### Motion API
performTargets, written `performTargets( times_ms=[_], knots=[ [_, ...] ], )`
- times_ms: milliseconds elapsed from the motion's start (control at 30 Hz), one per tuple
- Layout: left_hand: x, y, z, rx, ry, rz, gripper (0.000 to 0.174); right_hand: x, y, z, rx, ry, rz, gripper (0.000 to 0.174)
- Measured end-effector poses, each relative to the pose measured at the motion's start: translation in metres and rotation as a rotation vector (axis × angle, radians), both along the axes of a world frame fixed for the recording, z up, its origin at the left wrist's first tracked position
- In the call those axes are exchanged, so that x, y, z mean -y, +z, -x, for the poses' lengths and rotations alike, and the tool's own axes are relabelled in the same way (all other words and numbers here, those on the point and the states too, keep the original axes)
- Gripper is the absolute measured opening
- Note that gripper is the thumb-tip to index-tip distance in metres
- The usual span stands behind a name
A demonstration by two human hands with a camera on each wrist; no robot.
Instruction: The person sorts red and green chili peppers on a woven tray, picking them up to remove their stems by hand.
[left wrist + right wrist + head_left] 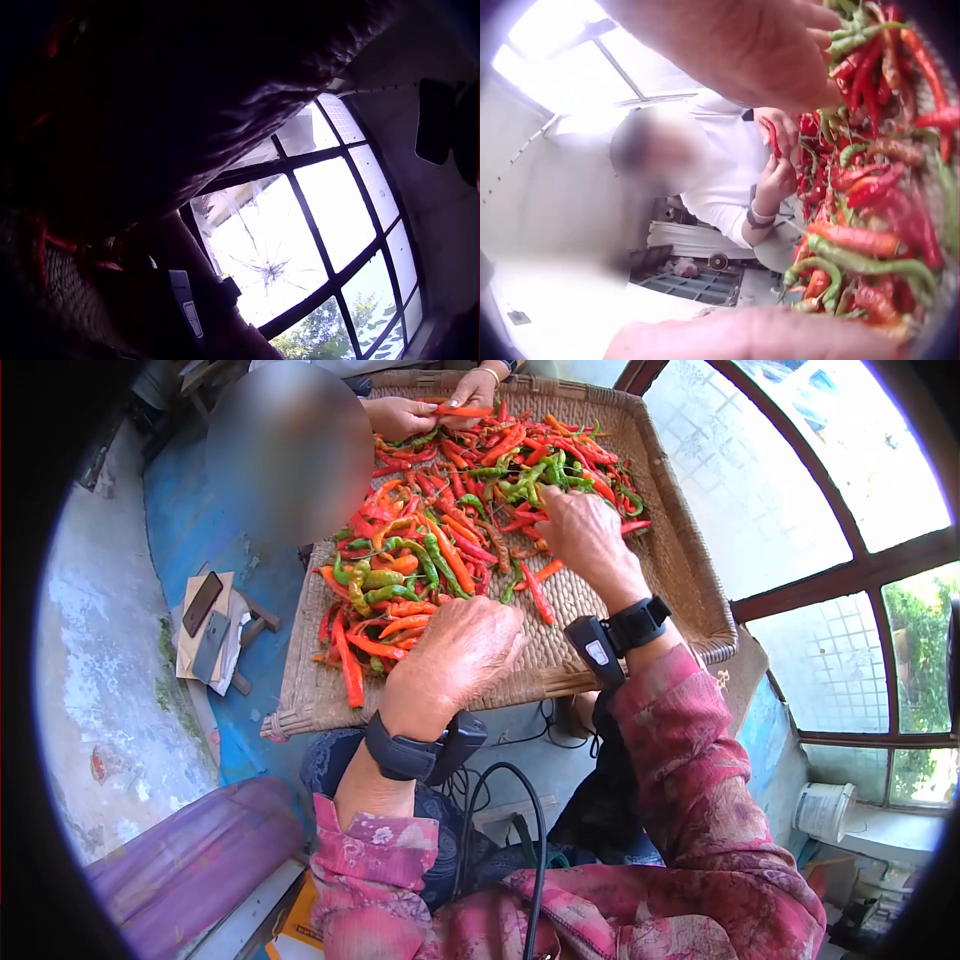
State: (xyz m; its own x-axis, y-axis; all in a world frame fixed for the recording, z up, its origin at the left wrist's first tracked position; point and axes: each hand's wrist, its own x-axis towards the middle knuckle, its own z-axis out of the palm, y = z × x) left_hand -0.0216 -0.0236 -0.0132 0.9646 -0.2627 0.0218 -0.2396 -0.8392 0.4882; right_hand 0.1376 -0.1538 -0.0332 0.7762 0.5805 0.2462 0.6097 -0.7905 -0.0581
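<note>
Red, orange and green chili peppers (455,555) lie heaped on a woven tray (690,575). My right hand (590,540) reaches over the far right of the heap, its fingertips right at a cluster of green chili peppers (525,485). In the right wrist view, the fingers (817,37) of this hand come close to green stems and peppers. At the heap's near edge is my left hand (455,650), back upward, fingers hidden underneath, beside orange-red chili peppers (405,622). The left wrist view is mostly dark.
Across the tray another person's hands (435,415) hold a red chili pepper (465,410). Two phones (208,640) lie on a small stand at left. A window (800,510) borders the right side. A black cable (535,810) loops below the tray, and a white bucket (823,810) stands at lower right.
</note>
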Motion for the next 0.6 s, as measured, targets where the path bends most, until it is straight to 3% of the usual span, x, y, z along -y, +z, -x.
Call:
performTargets(
  times_ms=[100, 133, 167, 233, 267, 300, 367, 433, 500, 600],
  knots=[
    [0.006, -0.003, 0.002, -0.02, -0.034, -0.01, 0.018, -0.018, -0.017, 0.003, -0.3, 0.188, -0.071, 0.027],
    [0.009, -0.009, 0.002, -0.008, -0.048, 0.004, 0.018, -0.023, -0.025, 0.001, -0.439, 0.211, -0.064, 0.036],
    [0.011, -0.012, 0.001, -0.003, -0.037, 0.001, 0.018, -0.022, -0.044, -0.007, -0.356, 0.322, -0.097, 0.043],
    [0.014, -0.013, 0.0, -0.021, -0.062, -0.047, 0.017, -0.034, -0.046, -0.002, -0.421, 0.252, -0.04, 0.046],
    [0.012, -0.014, 0.002, 0.017, -0.066, -0.025, 0.018, -0.039, -0.045, -0.004, -0.509, 0.188, 0.042, 0.059],
    [0.012, -0.013, 0.003, 0.01, -0.064, -0.019, 0.018, -0.042, -0.051, -0.005, -0.516, 0.189, 0.048, 0.059],
    [0.011, -0.011, 0.003, 0.039, -0.049, -0.058, 0.018, -0.046, -0.074, -0.011, -0.449, 0.236, -0.272, 0.064],
    [0.012, -0.012, 0.002, 0.037, -0.044, -0.065, 0.017, -0.05, -0.077, -0.01, -0.405, 0.293, -0.22, 0.065],
    [0.01, -0.012, 0.001, 0.031, -0.043, -0.073, 0.017, -0.049, -0.076, -0.002, -0.669, 0.384, -0.528, 0.067],
    [0.008, -0.012, -0.001, 0.018, -0.028, -0.091, 0.016, -0.05, -0.056, 0.008, -1.062, 0.253, -0.591, 0.064]
  ],
)
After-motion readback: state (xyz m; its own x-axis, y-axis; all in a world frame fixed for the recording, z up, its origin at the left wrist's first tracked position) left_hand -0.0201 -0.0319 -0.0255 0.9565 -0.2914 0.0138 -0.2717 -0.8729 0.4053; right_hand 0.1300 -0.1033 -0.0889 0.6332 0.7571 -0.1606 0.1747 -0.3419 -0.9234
